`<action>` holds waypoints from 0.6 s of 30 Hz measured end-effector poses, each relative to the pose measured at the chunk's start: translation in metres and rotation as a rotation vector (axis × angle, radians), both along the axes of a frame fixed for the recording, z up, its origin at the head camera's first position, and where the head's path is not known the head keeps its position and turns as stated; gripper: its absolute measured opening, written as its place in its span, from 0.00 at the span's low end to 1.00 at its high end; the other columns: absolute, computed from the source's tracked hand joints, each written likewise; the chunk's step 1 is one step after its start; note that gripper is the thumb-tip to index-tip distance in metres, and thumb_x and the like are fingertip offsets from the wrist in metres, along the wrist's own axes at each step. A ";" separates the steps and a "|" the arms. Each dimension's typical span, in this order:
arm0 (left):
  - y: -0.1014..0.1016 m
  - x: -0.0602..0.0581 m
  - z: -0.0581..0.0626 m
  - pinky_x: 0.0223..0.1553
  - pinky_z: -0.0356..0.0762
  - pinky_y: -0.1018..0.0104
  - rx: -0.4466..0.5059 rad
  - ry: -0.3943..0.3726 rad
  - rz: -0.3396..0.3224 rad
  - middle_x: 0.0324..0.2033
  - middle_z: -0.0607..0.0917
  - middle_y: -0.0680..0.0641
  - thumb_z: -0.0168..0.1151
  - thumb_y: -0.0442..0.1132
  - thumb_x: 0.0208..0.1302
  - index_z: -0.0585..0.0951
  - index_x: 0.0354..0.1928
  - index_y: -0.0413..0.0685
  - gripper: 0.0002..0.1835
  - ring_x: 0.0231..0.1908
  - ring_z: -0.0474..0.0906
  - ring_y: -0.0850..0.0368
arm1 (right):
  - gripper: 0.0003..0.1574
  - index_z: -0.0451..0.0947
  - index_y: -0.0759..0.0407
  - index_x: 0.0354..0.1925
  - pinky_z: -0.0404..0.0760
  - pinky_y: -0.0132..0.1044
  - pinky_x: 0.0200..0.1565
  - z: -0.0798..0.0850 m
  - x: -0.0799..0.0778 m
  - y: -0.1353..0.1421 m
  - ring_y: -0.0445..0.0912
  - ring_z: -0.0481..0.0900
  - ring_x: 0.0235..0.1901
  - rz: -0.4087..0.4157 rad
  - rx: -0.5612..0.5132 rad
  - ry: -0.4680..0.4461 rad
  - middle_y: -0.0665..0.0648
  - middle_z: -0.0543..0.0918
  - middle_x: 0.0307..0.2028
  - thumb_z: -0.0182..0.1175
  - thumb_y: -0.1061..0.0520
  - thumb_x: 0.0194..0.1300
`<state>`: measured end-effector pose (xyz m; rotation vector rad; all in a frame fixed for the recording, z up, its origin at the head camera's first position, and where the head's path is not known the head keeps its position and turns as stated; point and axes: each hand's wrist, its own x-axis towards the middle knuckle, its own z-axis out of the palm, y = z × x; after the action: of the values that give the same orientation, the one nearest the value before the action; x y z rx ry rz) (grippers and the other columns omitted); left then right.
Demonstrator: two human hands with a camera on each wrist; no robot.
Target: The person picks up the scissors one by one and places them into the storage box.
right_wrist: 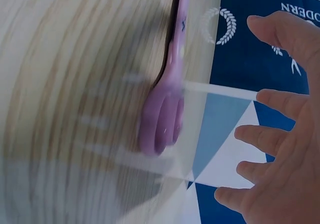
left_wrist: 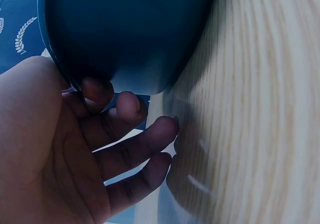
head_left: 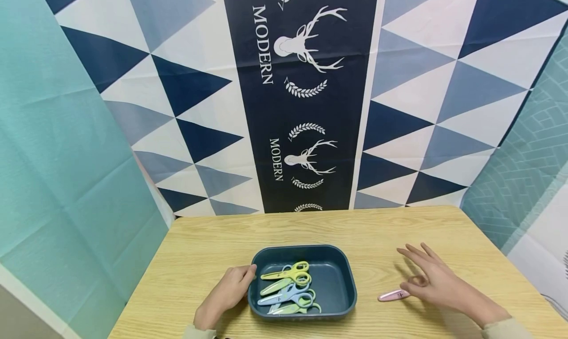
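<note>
A dark blue tray [head_left: 297, 247] stands on the table and holds several scissors in its left part: yellow ones [head_left: 276, 276], blue ones [head_left: 277, 298] and green ones [head_left: 276, 287], lying partly over each other. At the tray's left side, my left hand [head_left: 228, 287] grips the rim between thumb and index finger; the left wrist view has its other fingers loosely bent below. Pink scissors [head_left: 392, 295] lie on the table right of the tray. Above them hovers my right hand [head_left: 437, 282], fingers spread, partly hiding them in the head view. The right wrist view shows their pink handles [right_wrist: 160, 121] apart from the fingers.
The light wooden table [head_left: 208, 235] ends at the back against a patterned cloth [head_left: 306, 107] with deer heads and triangles. Teal cloth [head_left: 80, 181] hangs along the left, and another teal cloth [head_left: 514, 191] along the right.
</note>
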<state>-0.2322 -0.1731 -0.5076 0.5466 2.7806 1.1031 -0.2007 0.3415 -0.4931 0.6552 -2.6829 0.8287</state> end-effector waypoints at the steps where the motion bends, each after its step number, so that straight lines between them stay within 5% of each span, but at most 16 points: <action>1: 0.000 0.000 0.000 0.27 0.69 0.70 -0.003 -0.004 0.002 0.15 0.70 0.59 0.37 0.55 0.85 0.74 0.24 0.49 0.30 0.19 0.68 0.66 | 0.48 0.69 0.65 0.67 0.54 0.82 0.60 0.000 0.000 0.002 0.87 0.55 0.66 -0.002 0.000 -0.005 0.82 0.69 0.66 0.78 0.54 0.52; 11: -0.001 -0.001 -0.003 0.26 0.69 0.71 -0.016 0.014 0.003 0.16 0.70 0.59 0.37 0.54 0.85 0.74 0.24 0.50 0.29 0.19 0.68 0.67 | 0.59 0.65 0.65 0.70 0.58 0.84 0.52 -0.011 0.005 0.025 0.88 0.61 0.60 -0.006 0.015 0.001 0.82 0.71 0.63 0.82 0.54 0.45; 12: -0.001 -0.001 -0.003 0.26 0.69 0.71 -0.018 0.014 0.005 0.16 0.70 0.59 0.37 0.54 0.85 0.74 0.24 0.51 0.29 0.19 0.68 0.67 | 0.59 0.66 0.65 0.70 0.57 0.80 0.61 -0.012 0.005 0.026 0.86 0.64 0.59 -0.007 0.022 0.023 0.81 0.72 0.63 0.83 0.54 0.44; 15: 0.000 -0.002 -0.003 0.26 0.69 0.71 -0.023 0.011 0.010 0.16 0.70 0.59 0.37 0.55 0.85 0.74 0.24 0.52 0.29 0.19 0.68 0.66 | 0.61 0.67 0.66 0.69 0.53 0.42 0.77 -0.013 0.005 0.028 0.77 0.72 0.56 -0.012 0.067 0.099 0.77 0.77 0.60 0.85 0.53 0.40; 18: 0.000 -0.001 -0.002 0.26 0.68 0.70 -0.025 0.007 0.015 0.17 0.70 0.58 0.37 0.56 0.84 0.73 0.24 0.53 0.29 0.19 0.68 0.66 | 0.61 0.70 0.68 0.67 0.42 0.07 0.59 -0.015 0.004 0.030 0.65 0.77 0.52 -0.018 0.108 0.165 0.73 0.81 0.56 0.86 0.52 0.37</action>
<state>-0.2336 -0.1731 -0.5091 0.5291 2.8043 1.0697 -0.1963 0.3710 -0.5077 0.6902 -2.5938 0.6002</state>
